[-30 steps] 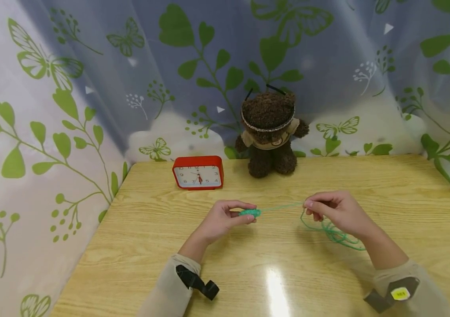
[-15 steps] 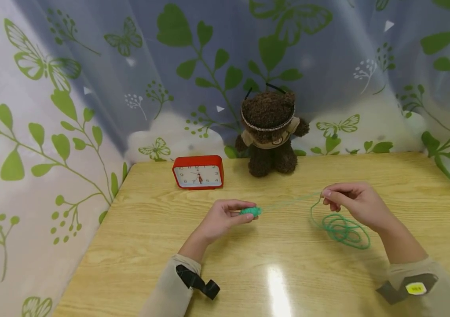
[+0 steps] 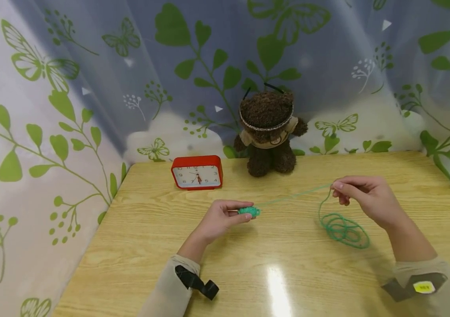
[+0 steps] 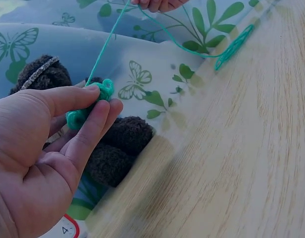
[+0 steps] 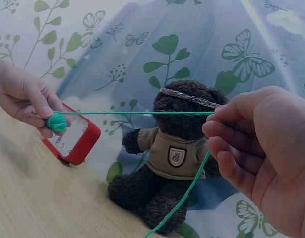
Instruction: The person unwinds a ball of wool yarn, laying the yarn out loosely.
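Between thumb and fingers my left hand (image 3: 218,221) pinches a small wound ball of green yarn (image 3: 249,211), held just above the table. In the left wrist view a small loop sticks up from the yarn ball (image 4: 103,91). My right hand (image 3: 371,198), farther right and a little higher, pinches the yarn strand (image 3: 296,195) between thumb and forefinger. That strand runs straight from the ball to the right fingertips, taut in the right wrist view. Below the right hand the yarn hangs down to loose coils (image 3: 345,231) lying on the table.
A red alarm clock (image 3: 197,172) stands at the back left of the wooden table (image 3: 161,264). Beside it, a brown teddy bear (image 3: 268,127) with a headband leans on the patterned curtain (image 3: 209,44). Both are behind the hands.
My right hand has moved right and upward, away from the left hand, so the strand between them is longer. The left hand stays nearly in place; the coils now show more fully.
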The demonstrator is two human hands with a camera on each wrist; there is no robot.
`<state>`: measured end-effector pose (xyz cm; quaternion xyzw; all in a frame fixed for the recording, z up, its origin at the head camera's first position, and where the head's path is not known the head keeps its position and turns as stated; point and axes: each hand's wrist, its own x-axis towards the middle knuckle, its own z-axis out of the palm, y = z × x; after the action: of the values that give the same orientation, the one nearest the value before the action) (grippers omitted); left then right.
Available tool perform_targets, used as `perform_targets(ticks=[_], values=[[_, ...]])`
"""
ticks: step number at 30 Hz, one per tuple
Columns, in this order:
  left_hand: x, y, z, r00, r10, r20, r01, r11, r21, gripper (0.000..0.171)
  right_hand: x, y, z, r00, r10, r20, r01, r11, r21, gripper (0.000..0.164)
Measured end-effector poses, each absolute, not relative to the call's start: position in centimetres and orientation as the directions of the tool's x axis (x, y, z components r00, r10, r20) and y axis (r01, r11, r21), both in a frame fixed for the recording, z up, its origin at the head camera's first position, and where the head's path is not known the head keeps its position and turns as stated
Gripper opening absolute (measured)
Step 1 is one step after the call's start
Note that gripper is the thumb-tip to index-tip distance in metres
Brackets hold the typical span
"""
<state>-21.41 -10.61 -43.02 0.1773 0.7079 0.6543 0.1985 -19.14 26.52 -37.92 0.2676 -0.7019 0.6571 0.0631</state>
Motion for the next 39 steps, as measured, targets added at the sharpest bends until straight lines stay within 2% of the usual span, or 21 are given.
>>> perform_targets(ticks=[17,19,23,26,32,39], values=[[-21.5,-10.7,-42.4,-0.870,0.490,-0.057,-0.055,0.017,0.998,0.033,-19.6,28.8,-37.8,-0.873,-0.232,0.429,-0.447,0.027,-0.894,0.016],[-21.5,-10.7,-42.4,-0.869,0.493,-0.050,-0.052,0.009,0.999,0.033,-19.7,29.3,-38.0,-0.892,-0.214,0.399,-0.424,0.087,-0.901,0.015],[-21.4,-10.7,-42.4,-0.863,0.505,-0.021,-0.027,-0.006,1.000,0.035,-19.7,30.4,-38.6,-0.939,-0.172,0.297,-0.339,0.317,-0.886,0.017],[-21.4,-10.7,-42.5,-0.862,0.506,-0.002,-0.006,-0.007,1.000,0.035,-19.8,31.1,-39.0,-0.952,-0.185,0.245,-0.304,0.444,-0.843,0.017],[-21.4,-10.7,-42.5,-0.877,0.481,-0.009,0.002,0.023,1.000,0.035,-20.2,32.2,-39.6,-0.958,-0.231,0.170,-0.271,0.531,-0.803,0.021],[-21.3,-10.7,-42.3,-0.863,0.502,-0.053,-0.012,0.084,0.996,0.035,-20.5,33.1,-40.4,-0.953,-0.301,-0.036,-0.180,0.656,-0.733,0.031]])
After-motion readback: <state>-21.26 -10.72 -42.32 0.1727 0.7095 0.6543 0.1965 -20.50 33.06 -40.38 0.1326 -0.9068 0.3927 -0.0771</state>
